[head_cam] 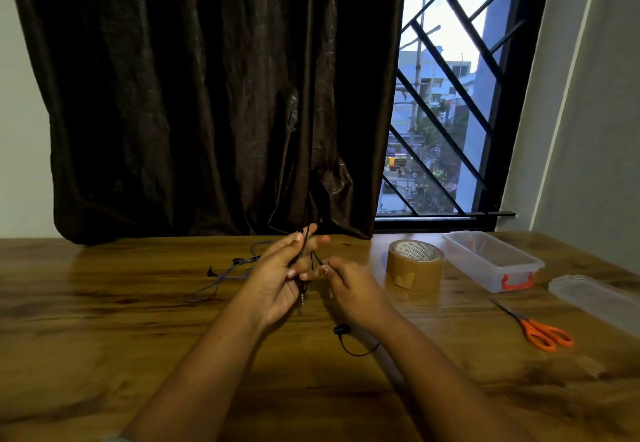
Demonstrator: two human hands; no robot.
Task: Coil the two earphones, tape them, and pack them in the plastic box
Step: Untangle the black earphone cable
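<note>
My left hand [277, 275] is raised over the wooden table [104, 320] with the black earphone [304, 254] cord looped around its fingers; the jack plug hangs below the palm. My right hand [349, 285] pinches the same black cord just to the right, and one black earbud [342, 330] dangles under that wrist. A second, purple earphone [221, 277] lies loose and uncoiled on the table to the left of my hands. The brown tape roll [415, 265] stands to the right, and the open clear plastic box [491, 259] with orange latches sits beyond it.
Orange-handled scissors [540, 332] lie at the right, with the box's clear lid [595, 298] next to them near the table's right edge. A dark curtain [207, 95] and a barred window [450, 112] rise behind the table.
</note>
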